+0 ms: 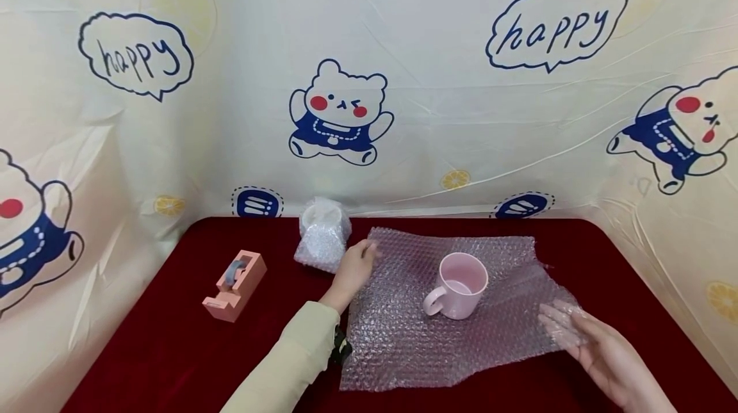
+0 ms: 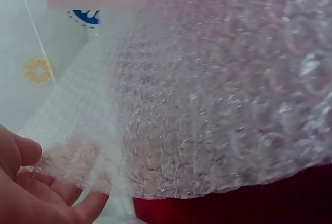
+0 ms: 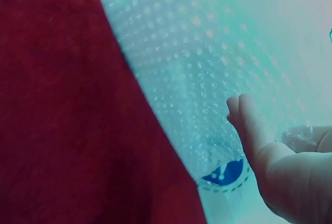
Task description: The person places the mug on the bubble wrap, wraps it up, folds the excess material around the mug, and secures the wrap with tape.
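Note:
A pink mug (image 1: 463, 286) stands upright on a sheet of clear bubble wrap (image 1: 398, 336), its handle toward the near left. At the sheet's far left edge, my left hand (image 1: 356, 267) pinches the wrap; in the left wrist view the thumb (image 2: 28, 150) lies over the film and the fingers are beneath. My right hand (image 1: 599, 342) holds the right corner, which is lifted off the table. Its straight fingers show through the film under the sheet, with the thumb on the other side. The right wrist view shows that hand (image 3: 280, 167) beside the raised film.
A bubble-wrapped bundle (image 1: 324, 237) stands at the back, just beyond my left hand. Left of it, a pink tape dispenser (image 1: 239, 288) with a roll of tape sits on the dark red tablecloth (image 1: 155, 349). A printed white curtain (image 1: 438, 112) surrounds the table's back and sides.

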Available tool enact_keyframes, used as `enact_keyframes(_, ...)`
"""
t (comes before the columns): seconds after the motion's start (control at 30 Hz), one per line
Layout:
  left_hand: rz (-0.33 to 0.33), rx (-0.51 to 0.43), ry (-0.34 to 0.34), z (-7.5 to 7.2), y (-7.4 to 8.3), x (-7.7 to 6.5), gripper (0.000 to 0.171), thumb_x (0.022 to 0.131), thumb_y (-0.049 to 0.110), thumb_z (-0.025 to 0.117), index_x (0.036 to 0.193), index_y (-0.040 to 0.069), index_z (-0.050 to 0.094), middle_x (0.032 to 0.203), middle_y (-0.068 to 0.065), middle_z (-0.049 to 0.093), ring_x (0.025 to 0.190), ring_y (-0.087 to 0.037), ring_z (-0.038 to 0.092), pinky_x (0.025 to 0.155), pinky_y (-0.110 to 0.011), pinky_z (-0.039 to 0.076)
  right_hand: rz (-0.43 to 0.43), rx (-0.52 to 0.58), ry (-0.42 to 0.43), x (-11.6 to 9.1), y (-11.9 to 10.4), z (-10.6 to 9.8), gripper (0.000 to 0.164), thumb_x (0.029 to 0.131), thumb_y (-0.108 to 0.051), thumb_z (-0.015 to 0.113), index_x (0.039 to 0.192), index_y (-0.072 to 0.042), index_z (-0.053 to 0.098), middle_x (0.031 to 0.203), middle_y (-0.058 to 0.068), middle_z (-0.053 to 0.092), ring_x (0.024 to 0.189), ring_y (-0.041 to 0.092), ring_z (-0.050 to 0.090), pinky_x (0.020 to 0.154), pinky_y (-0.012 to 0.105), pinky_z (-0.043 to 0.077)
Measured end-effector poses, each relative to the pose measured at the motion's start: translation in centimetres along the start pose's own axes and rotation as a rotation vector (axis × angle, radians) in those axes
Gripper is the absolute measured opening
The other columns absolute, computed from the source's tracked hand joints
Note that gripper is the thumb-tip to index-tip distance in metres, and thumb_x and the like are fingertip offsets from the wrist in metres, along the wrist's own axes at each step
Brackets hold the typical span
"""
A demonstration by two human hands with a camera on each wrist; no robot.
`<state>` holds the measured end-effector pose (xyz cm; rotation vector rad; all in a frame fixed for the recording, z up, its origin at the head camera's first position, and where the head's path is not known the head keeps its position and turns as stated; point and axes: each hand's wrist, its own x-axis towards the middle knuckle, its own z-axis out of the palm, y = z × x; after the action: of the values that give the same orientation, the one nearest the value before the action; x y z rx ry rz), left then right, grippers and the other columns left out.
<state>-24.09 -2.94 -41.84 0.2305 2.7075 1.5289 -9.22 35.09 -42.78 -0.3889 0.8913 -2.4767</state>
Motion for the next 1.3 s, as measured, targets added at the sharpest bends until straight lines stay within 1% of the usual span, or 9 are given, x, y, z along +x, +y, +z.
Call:
enact_keyframes(0.2,-0.006,-0.073,-0.04,-0.2,0.9,0.1,0.034,0.103,0.018,0.041,0.121,-0.005,0.059,0.108,-0.02,0.07,0.097,-0.03,0.068,0.085,-0.038,0.055,-0.034,-0.006,-0.008,1.6,-0.1,1.3,0.059,0.105,-0.015,0.004,0.131,-0.007,0.057,0.133,0.011,0.06,0.124,0.023,0.057,0.104,0.03,0.044)
enact_keyframes(0.4,-0.057,-0.173,-0.085,-0.5,2.2,-0.1,0.034,0.103,0.02,0.043,0.119,-0.003,0.061,0.11,-0.02,0.069,0.098,-0.03,0.069,0.085,-0.037,0.056,-0.08,-0.041,0.015,3.7,0.2,2.4,0.056,0.105,-0.012,0.008,0.128,-0.006,0.059,0.129,0.012,0.062,0.121,0.023,0.06,0.101,0.029,0.047)
enact_keyframes(0.67,-0.052,-0.193,-0.119,-0.4,3.0,-0.4,0.035,0.103,0.022,0.043,0.12,-0.001,0.061,0.111,-0.02,0.07,0.099,-0.029,0.069,0.085,-0.037,0.056,-0.142,-0.06,0.059,6.5,1.0,3.7,0.05,0.106,-0.009,0.015,0.122,-0.006,0.062,0.123,0.01,0.066,0.115,0.023,0.063,0.098,0.028,0.049)
enact_keyframes(0.73,-0.048,-0.189,-0.12,-0.4,3.1,-0.4,0.034,0.103,0.023,0.043,0.12,-0.001,0.061,0.11,-0.019,0.07,0.098,-0.029,0.069,0.085,-0.037,0.056,-0.154,-0.09,0.108,7.1,1.2,4.0,0.047,0.106,-0.009,0.019,0.119,-0.008,0.064,0.121,0.008,0.067,0.113,0.022,0.064,0.096,0.027,0.05)
enact_keyframes(0.97,-0.043,-0.194,-0.128,-0.2,3.2,-0.4,0.035,0.103,0.023,0.043,0.12,-0.001,0.061,0.111,-0.02,0.07,0.098,-0.029,0.069,0.084,-0.037,0.056,-0.139,-0.454,0.492,8.4,2.1,4.7,0.024,0.105,-0.019,0.033,0.12,-0.021,0.052,0.106,-0.015,0.068,0.098,0.002,0.066,0.085,0.016,0.053)
enact_keyframes(1.07,-0.044,-0.203,-0.123,-0.3,3.0,-0.4,0.035,0.103,0.023,0.043,0.12,-0.001,0.061,0.111,-0.02,0.07,0.098,-0.029,0.069,0.084,-0.037,0.056,-0.118,-0.577,0.575,8.9,2.5,5.3,0.024,0.105,-0.023,0.032,0.126,-0.018,0.043,0.103,-0.02,0.065,0.095,-0.001,0.065,0.085,0.014,0.052)
enact_keyframes(1.17,-0.043,-0.205,-0.114,-0.3,2.9,-0.4,0.035,0.103,0.023,0.043,0.12,-0.001,0.061,0.11,-0.02,0.07,0.098,-0.03,0.069,0.083,-0.037,0.056,-0.087,-0.734,0.623,9.3,2.8,6.1,0.038,0.105,-0.029,0.033,0.137,-0.009,0.035,0.113,-0.013,0.059,0.095,-0.005,0.061,0.085,0.012,0.05)
enact_keyframes(1.23,-0.041,-0.208,-0.11,-0.4,2.8,-0.3,0.034,0.103,0.023,0.043,0.119,-0.001,0.061,0.11,-0.02,0.07,0.098,-0.03,0.069,0.083,-0.037,0.056,-0.069,-0.841,0.619,9.5,2.9,6.6,0.052,0.105,-0.031,0.032,0.145,0.002,0.023,0.129,0.002,0.054,0.098,-0.01,0.058,0.085,0.008,0.047)
enact_keyframes(1.3,-0.038,-0.208,-0.106,-0.4,2.8,-0.3,0.034,0.103,0.022,0.042,0.119,-0.002,0.061,0.11,-0.02,0.07,0.097,-0.03,0.069,0.083,-0.037,0.056,-0.071,-0.914,0.599,9.6,3.1,7.0,0.058,0.105,-0.03,0.031,0.146,0.01,0.019,0.141,0.022,0.044,0.101,-0.013,0.056,0.086,0.006,0.045)
